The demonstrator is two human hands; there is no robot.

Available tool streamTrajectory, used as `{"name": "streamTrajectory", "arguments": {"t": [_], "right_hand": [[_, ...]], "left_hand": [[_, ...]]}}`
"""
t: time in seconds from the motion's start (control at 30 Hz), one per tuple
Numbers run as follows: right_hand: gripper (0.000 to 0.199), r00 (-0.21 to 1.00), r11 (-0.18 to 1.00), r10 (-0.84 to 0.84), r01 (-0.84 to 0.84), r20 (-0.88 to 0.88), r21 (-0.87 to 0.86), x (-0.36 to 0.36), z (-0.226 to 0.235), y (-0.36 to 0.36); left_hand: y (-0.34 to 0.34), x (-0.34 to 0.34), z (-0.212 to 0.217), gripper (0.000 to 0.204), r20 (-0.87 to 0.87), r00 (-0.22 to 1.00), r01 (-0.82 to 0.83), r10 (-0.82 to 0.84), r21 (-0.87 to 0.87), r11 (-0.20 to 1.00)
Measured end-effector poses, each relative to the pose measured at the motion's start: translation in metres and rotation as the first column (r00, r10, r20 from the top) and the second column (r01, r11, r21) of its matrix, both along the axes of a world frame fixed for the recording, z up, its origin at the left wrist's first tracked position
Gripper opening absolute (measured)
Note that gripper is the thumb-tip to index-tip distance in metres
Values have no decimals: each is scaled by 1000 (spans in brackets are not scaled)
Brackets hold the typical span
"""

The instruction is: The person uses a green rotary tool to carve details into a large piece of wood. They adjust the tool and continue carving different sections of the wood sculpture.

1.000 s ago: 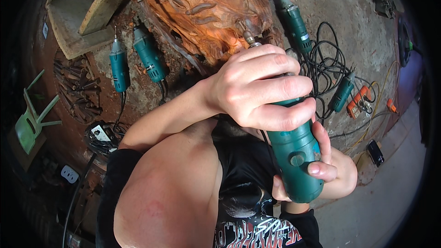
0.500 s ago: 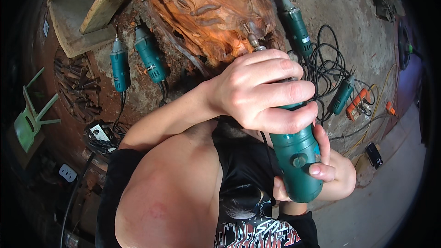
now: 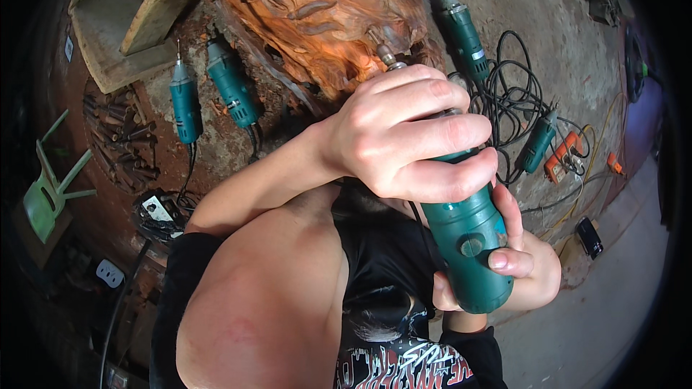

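A green die grinder (image 3: 472, 245) slants up and left across my front, its metal collet and bit (image 3: 383, 50) pointing at a carved reddish-brown wood piece (image 3: 310, 14). The tip lies over the carved surface; whether it touches I cannot tell. My left hand (image 3: 411, 137) is closed over the front of the grinder body, fingers wrapped from above. Lower down, my right hand (image 3: 515, 252) grips the rear end from beneath, its palm hidden behind the housing.
More green grinders (image 3: 184, 101) (image 3: 232, 90) (image 3: 465, 36) (image 3: 539, 142) lie on the floor with tangled black cords (image 3: 515, 90). An orange power strip (image 3: 564, 157), a black phone-like device (image 3: 589, 236), a pile of metal bits (image 3: 122, 137), a wooden panel (image 3: 155, 18) and a green plastic chair (image 3: 47, 198) surround me.
The grinder's tip has shifted slightly up and left, while its rear end has swung a little right with my right hand. The view has also shifted slightly.
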State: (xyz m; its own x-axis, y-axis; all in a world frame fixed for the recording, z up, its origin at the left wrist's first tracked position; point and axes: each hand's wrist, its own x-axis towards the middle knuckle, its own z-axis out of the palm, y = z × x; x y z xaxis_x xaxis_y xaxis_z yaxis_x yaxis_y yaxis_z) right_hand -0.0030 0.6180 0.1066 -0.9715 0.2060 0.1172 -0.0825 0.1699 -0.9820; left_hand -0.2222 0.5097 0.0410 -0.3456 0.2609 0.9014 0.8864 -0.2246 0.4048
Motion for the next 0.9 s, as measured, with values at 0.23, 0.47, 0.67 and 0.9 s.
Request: {"name": "streamTrajectory", "arguments": {"t": [0.23,0.47,0.67,0.9], "right_hand": [[103,999,999,-5,7,47,-53,5,0,0],[105,994,991,-7,22,112,-134,7,3,3],[107,937,897,60,101,344,-430,3,21,13],[83,697,951,-253,307,671,39,10,46,59]], "left_hand": [[1,-1,-1,26,-4,1000,13,-12,26,1000],[1,-1,-1,28,-5,1000,19,-19,17,1000],[0,-1,1,26,-20,999,30,-31,-11,999],[5,22,19,23,-10,1000,27,-29,-168,985]]}}
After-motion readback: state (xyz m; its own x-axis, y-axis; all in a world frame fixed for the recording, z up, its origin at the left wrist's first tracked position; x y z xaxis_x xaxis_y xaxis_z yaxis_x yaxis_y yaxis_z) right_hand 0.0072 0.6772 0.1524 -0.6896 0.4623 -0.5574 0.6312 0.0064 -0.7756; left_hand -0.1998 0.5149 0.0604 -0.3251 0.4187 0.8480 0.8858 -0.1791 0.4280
